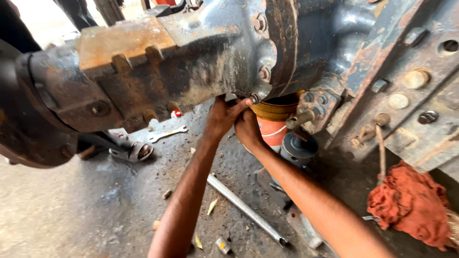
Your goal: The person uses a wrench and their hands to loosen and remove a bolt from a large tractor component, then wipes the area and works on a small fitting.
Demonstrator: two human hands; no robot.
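Under the rusty axle housing [191, 62], both my hands reach up to a bolt [255, 98] at its lower edge.

My left hand [221, 117] presses its fingers up against the housing beside the bolt, curled rather than flat; my right hand [247, 128] sits just behind it, touching it, and I cannot tell whether either grips anything, perhaps the bolt. A steel bar [246, 209] and a spanner [167, 134] lie on the dirty floor [71, 205]; a red rag [411, 203] hangs at right.

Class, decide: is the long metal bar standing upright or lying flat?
Lying flat: the long metal bar rests along the ground below both forearms.
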